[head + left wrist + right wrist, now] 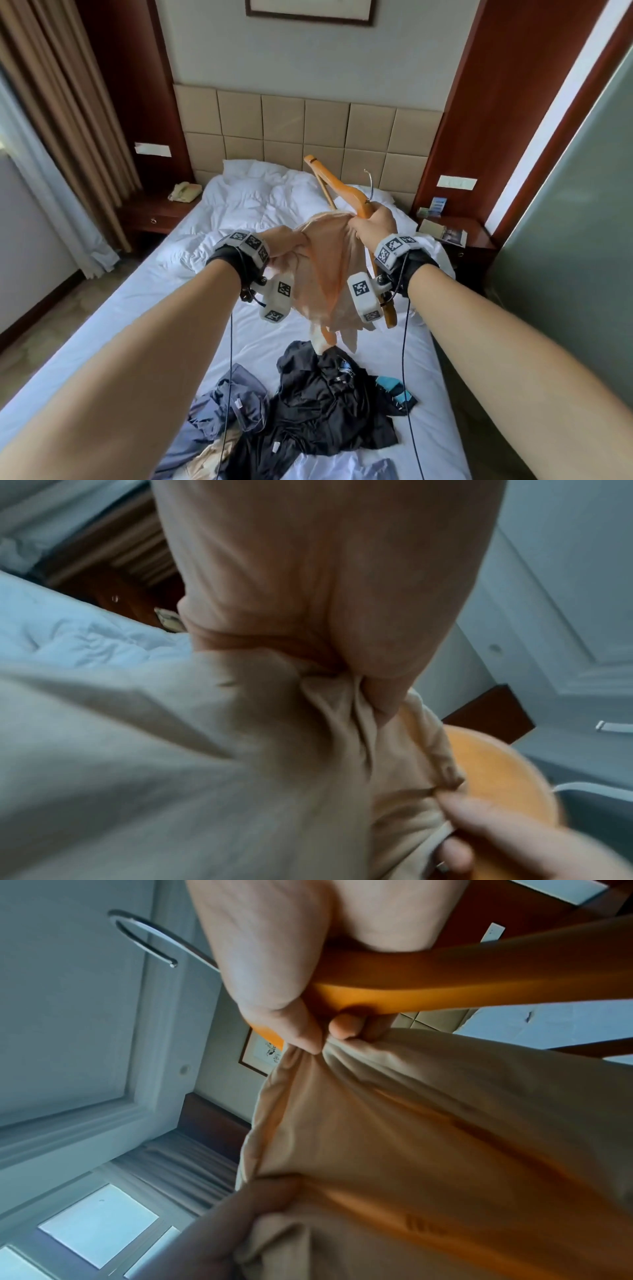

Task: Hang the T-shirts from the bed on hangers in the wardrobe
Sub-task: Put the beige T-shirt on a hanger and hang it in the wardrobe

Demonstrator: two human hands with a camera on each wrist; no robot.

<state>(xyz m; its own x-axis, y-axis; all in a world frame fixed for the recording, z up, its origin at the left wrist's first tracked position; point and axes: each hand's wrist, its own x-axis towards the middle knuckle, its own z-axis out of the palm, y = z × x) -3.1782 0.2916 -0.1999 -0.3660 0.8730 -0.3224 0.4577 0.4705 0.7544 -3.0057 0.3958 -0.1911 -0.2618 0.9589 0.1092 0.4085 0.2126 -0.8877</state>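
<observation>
The left hand (329, 588) fills the upper middle, its fingers bunching the beige T-shirt (171, 764), which spreads blurred below and left of it. Right of the T-shirt, touching its gathered edge, lies the orange wooden hanger (496, 772). The right hand (507, 840) pinches the cloth at the T-shirt's lower right. White bedding (85, 637) shows left of the T-shirt.

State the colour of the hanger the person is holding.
The hanger is orange-toned wood with a silver metal hook; the right wrist view shows it best.
</observation>
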